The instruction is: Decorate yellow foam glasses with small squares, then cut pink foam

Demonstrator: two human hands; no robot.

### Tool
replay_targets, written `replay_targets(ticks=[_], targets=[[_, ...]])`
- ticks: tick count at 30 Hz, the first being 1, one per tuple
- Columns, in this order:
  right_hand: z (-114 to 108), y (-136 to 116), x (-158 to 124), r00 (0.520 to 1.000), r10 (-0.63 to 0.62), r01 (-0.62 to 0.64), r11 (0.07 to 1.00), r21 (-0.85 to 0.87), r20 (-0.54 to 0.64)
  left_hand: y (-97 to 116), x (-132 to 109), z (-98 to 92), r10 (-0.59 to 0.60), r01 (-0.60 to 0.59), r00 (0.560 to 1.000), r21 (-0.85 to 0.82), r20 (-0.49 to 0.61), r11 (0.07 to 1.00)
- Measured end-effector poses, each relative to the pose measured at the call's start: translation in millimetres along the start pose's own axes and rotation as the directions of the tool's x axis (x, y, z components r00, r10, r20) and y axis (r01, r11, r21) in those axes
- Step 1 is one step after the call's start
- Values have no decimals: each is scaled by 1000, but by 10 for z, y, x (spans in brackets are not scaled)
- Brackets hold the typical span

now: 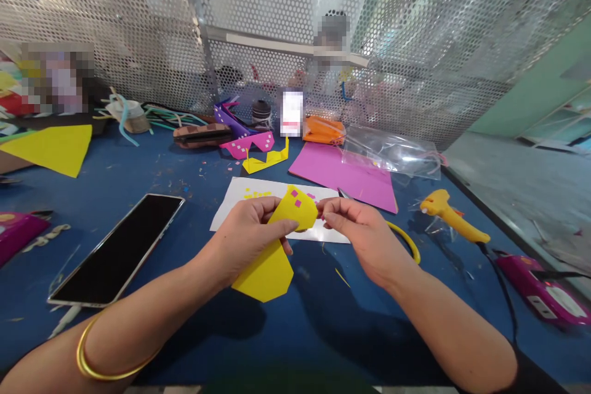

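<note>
My left hand [253, 228] grips a yellow foam cutout in the shape of glasses [265, 274], thumb on top and fingers beneath. Two small magenta squares [295, 197] sit on its upper lobe. At the right edge of that lobe, my right hand [364, 231] is closed in a pinch on a tiny magenta square [322, 217]. Beneath both hands lies a white sheet [226, 206] bearing small yellow pieces [256, 192] and pink ones. A pointed metal tip [341, 192] and a yellow loop [409, 240] show behind my right hand; whether they belong together is hidden.
Pink glasses [249, 145], a yellow frame [266, 162] and a purple foam sheet [351, 172] lie farther back. A phone [122, 246] rests at left. On the right are a yellow glue gun [455, 215] and a magenta box [542, 289] with cables. Perforated metal mesh [277, 0] stands behind.
</note>
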State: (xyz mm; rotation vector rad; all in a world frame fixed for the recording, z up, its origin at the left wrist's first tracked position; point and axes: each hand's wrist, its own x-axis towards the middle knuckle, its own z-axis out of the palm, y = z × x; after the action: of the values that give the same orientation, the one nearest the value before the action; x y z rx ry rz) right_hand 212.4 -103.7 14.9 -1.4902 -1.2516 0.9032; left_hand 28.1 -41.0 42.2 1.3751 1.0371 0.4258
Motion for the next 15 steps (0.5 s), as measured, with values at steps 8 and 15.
replay_targets(ticks=[8, 15], targets=[[98, -24, -73, 999, -49, 47, 995, -86, -17, -30, 3, 14, 38, -41, 999, 63, 39, 997], [111, 19, -129, 990, -135, 126, 976, -175, -38, -33, 9, 32, 32, -36, 997, 64, 75, 997]])
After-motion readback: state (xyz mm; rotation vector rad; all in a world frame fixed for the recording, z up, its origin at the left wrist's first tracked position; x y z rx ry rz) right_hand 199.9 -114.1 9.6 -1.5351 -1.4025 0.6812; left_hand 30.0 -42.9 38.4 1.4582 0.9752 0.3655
